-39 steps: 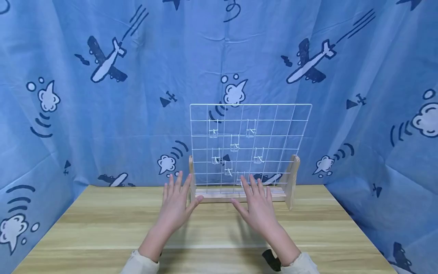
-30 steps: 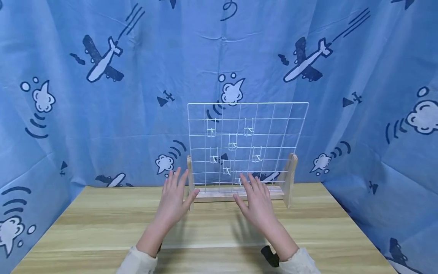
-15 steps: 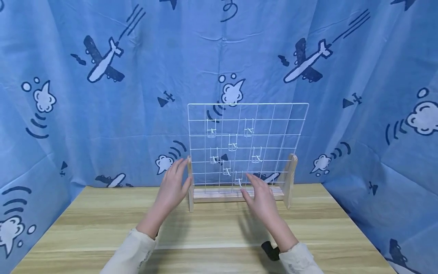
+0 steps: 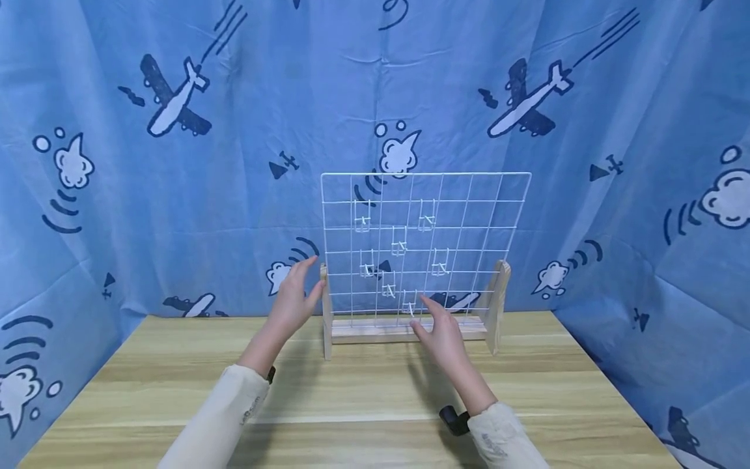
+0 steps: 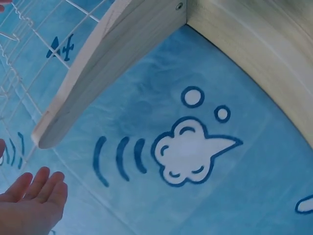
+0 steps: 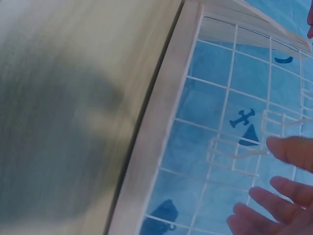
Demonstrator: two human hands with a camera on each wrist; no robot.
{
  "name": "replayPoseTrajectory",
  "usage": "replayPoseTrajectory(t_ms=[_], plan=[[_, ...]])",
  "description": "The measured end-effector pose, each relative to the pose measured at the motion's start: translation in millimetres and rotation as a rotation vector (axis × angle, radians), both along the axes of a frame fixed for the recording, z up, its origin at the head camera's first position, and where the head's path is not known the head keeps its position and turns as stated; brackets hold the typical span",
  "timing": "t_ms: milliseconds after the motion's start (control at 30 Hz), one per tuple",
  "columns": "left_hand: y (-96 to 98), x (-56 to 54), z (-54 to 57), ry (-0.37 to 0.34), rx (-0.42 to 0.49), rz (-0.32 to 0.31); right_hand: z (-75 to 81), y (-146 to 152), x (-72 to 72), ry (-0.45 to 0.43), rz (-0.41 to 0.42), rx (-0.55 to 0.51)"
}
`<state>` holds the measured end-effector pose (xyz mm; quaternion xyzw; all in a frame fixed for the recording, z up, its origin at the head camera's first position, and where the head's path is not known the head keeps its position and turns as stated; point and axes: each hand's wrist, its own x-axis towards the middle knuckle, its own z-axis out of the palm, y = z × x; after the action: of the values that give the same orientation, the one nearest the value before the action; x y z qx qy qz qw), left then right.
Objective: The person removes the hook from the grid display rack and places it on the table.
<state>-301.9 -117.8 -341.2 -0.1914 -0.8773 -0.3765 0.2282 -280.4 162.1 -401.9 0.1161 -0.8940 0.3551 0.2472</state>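
Hanging in folds from the far left, the blue curtain (image 4: 234,195) ran behind everything, printed with planes and clouds. In front of it lay the worktop (image 4: 363,404), streaked with grain. A pale left sleeve (image 4: 213,417) led to the left hand (image 4: 291,303), held above the worktop with its thumb well away from gently bent fingers; it had hold of nothing. It was just beside the left post (image 4: 327,326) — whether the thumb touched the wood, I could not tell.

Next came the white wire grid (image 4: 408,228), upright between the posts, with a base bar (image 4: 375,333) running below it. Seven hooks (image 4: 399,247) hung on the wires at different heights, most left of its middle or near it. The lowest hook (image 4: 409,305) was just in front of the right hand (image 4: 444,335). That hand was empty too, thumb and fingers parted in a wide gap; the thumb overlapped a hook's tip in the right wrist view, but contact was unclear. Below it a black device (image 4: 454,420) sat at the wrist, beside the right sleeve (image 4: 504,435). Farther right, the right post (image 4: 497,309) stood on the worktop.
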Motion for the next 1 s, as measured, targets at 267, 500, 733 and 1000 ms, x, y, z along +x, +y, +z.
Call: replayPoseTrajectory(t_ms=[267,500,733,1000], plan=[[-1.2,-13.6,3.0,-0.162,0.077,-0.005,-5.2,-7,-7.3,0.000,-0.062,-0.083],[2.1,-23.0,-1.5,-0.183,0.126,-0.058,-12.8,-10,-9.2,-0.010,-0.090,-0.120],[4.9,-30.1,-4.2,-0.180,0.162,-0.075,-17.0,-11,-13.6,-0.016,-0.096,-0.135],[4.6,-33.6,-8.3,-0.226,0.227,-0.061,-19.9,-12,-15.5,-0.001,-0.103,-0.142]])
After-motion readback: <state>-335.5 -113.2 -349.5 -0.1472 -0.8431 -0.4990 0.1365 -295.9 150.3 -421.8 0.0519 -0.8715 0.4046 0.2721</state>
